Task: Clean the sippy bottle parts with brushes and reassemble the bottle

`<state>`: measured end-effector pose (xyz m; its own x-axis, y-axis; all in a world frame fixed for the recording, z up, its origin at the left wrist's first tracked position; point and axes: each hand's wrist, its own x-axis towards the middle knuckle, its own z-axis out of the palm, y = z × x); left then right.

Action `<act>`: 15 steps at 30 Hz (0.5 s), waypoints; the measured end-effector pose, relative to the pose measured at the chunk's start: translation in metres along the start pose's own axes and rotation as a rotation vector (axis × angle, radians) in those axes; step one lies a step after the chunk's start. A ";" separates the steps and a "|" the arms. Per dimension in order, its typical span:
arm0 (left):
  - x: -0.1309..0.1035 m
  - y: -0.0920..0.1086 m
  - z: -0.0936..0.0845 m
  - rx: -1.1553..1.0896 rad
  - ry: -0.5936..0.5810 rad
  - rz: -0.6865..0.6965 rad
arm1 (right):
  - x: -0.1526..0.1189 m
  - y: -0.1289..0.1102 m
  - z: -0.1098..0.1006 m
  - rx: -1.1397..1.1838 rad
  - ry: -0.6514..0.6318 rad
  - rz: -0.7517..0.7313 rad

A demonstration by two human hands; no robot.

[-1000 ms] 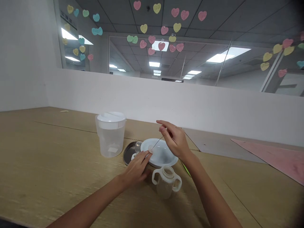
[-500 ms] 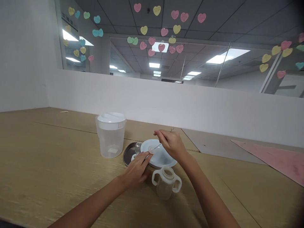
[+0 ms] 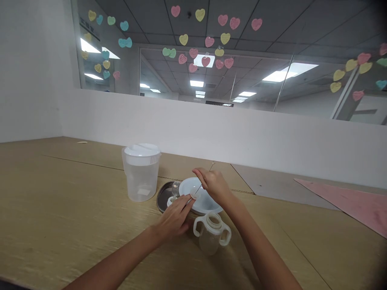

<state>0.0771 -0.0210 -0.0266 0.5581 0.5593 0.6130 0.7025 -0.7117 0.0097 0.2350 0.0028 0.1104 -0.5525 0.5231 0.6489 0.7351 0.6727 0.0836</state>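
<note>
My right hand [image 3: 215,186] is closed on a thin wire brush with a looped end [image 3: 213,163], held at a slant. The lower end of the wire reaches into a small translucent bottle nipple [image 3: 195,193]. My left hand [image 3: 175,214] grips that nipple with its fingertips over the pale plate [image 3: 208,206]; the thumb side is partly hidden. Just in front of the plate stands an open baby bottle [image 3: 209,238] with two white handles. A white ring-like bottle part [image 3: 171,200] and a clear dome cap [image 3: 176,188] lie beside my left fingers.
The round metal tray [image 3: 161,196] sits partly behind the plate's left side. A clear lidded pitcher [image 3: 141,177] stands to the left. At the far right is a pink sheet [image 3: 350,201]. A white wall [image 3: 193,125] with a window rises behind the table.
My right hand has moved slightly left, and the wire now stands steeper. My left hand has shifted a little to the right with the nipple. The bottle, plate and pitcher have stayed put.
</note>
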 end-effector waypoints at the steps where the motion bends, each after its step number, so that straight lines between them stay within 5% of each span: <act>1: 0.000 0.000 0.001 -0.001 -0.002 0.000 | 0.000 0.000 0.002 -0.023 -0.010 -0.004; 15: 0.000 -0.001 0.006 -0.006 0.008 0.013 | 0.002 -0.008 0.010 -0.113 -0.132 0.020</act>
<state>0.0794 -0.0180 -0.0320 0.5635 0.5466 0.6195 0.6927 -0.7212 0.0063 0.2242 0.0033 0.1036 -0.5785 0.6049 0.5471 0.7819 0.6024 0.1607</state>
